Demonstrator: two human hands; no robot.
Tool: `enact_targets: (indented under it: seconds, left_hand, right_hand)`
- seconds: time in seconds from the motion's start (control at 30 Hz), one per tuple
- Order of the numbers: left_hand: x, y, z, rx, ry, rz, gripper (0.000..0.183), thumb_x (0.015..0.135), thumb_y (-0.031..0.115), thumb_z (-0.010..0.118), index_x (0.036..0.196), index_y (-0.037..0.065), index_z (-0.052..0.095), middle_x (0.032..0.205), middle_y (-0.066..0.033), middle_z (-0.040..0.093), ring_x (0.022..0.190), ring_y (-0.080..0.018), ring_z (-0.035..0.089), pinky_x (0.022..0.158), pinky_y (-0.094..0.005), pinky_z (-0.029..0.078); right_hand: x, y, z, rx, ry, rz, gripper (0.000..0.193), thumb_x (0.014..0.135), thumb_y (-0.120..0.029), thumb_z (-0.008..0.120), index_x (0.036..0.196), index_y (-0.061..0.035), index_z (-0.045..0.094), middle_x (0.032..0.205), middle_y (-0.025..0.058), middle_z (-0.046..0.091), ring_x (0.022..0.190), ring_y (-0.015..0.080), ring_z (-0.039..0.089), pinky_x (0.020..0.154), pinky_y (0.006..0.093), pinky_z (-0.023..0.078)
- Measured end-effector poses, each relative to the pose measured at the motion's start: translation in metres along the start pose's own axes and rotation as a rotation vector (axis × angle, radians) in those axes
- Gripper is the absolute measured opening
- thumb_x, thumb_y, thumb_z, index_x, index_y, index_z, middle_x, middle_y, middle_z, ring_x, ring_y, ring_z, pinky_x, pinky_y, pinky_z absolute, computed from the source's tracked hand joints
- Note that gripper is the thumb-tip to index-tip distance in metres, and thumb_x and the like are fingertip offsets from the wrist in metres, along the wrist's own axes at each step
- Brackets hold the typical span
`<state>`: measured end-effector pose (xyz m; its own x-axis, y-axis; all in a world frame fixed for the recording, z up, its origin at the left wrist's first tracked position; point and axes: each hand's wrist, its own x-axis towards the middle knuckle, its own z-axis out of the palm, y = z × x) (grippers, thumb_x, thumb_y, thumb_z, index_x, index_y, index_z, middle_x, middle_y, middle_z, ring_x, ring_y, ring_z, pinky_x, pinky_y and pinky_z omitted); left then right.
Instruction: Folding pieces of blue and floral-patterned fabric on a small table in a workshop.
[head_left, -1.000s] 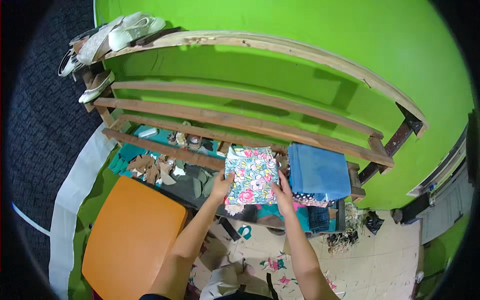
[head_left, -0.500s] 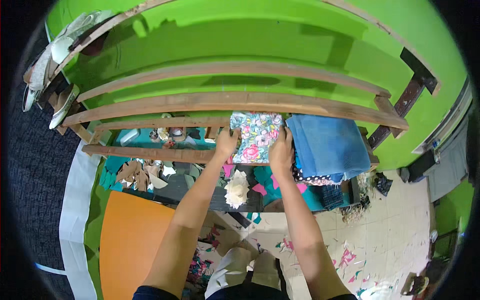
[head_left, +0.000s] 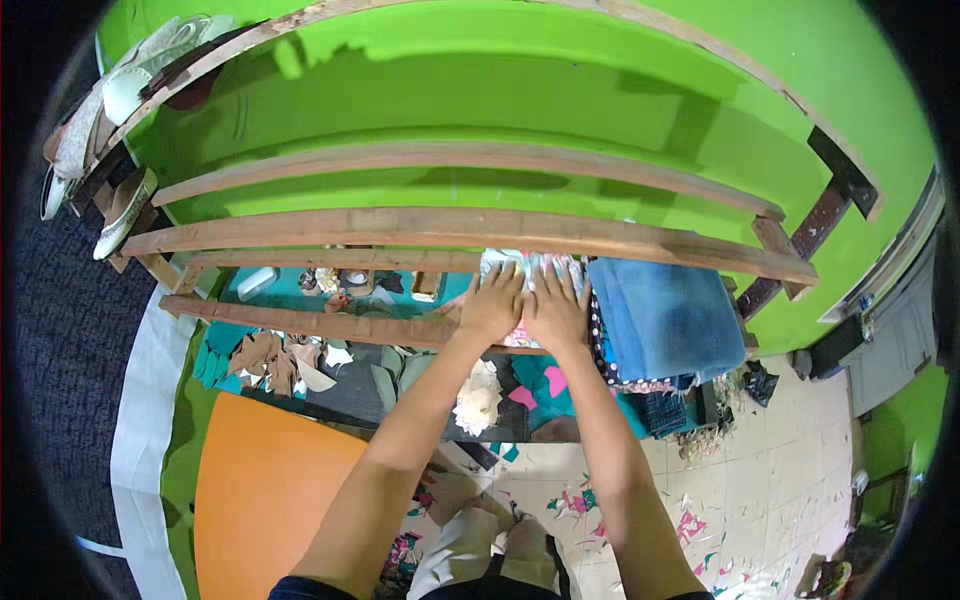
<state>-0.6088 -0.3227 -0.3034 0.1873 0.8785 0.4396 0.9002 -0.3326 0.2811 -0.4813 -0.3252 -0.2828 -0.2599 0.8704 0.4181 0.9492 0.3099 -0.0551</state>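
Observation:
Both my hands lie flat, side by side, on a folded floral cloth (head_left: 517,333) that rests across the wooden shelf slats. My left hand (head_left: 493,303) covers its left part, fingers spread and pointing away from me. Over the right part my right hand (head_left: 556,303) presses down with its fingers apart. Much of the flowered pattern is hidden beneath the palms. Right beside it sits a stack of folded fabric, with blue denim (head_left: 665,318) on top and a dark polka-dot cloth (head_left: 602,345) showing at its edge.
Wooden slats (head_left: 460,228) span the rack before a green wall. Below, a work surface holds brown scraps (head_left: 262,357), a cream layered bundle of pieces (head_left: 478,398) and teal pieces (head_left: 540,380). An orange panel (head_left: 270,500) stands at left. Shoes (head_left: 128,212) sit on the rack's left end; scraps litter the tiled floor.
My hands have gone from gripping the floral cloth by its sides to lying flat on top of it. The cloth now sits against the denim stack, slightly farther right.

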Motion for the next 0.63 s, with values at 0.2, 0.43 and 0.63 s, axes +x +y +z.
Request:
enact_targets:
  seconds: [0.2, 0.43, 0.63]
  left_hand:
    - [-0.009, -0.006, 0.017, -0.018, -0.078, -0.077, 0.044, 0.088, 0.031, 0.032, 0.128, 0.012, 0.038, 0.136, -0.0098, 0.032, 0.125, -0.0281, 0.03, 0.098, -0.0516, 0.025]
    - [-0.036, 0.016, -0.003, 0.043, -0.016, -0.173, 0.044, 0.086, 0.031, 0.034, 0.123, 0.01, 0.043, 0.132, -0.0093, 0.037, 0.123, -0.0264, 0.032, 0.1, -0.0476, 0.022]
    - [-0.12, 0.02, -0.017, 0.237, -0.018, -0.385, 0.049, 0.086, 0.033, 0.037, 0.133, 0.019, 0.031, 0.138, -0.0077, 0.029, 0.129, -0.0242, 0.024, 0.104, -0.0453, 0.014]
  right_hand:
    - [0.004, 0.003, 0.01, 0.011, -0.206, 0.082, 0.056, 0.086, -0.038, 0.027, 0.134, -0.0083, 0.028, 0.141, 0.0047, 0.021, 0.131, 0.0217, 0.015, 0.104, 0.051, 0.007]
    - [-0.019, 0.001, 0.019, 0.026, 0.211, -0.078, 0.04, 0.085, -0.026, 0.039, 0.114, -0.0015, 0.051, 0.125, 0.0129, 0.045, 0.121, 0.0266, 0.035, 0.102, 0.053, 0.014]
    - [-0.088, -0.053, 0.025, 0.138, 0.112, -0.329, 0.046, 0.086, -0.027, 0.041, 0.127, -0.0055, 0.039, 0.134, 0.0145, 0.034, 0.127, 0.0263, 0.025, 0.101, 0.058, 0.004]
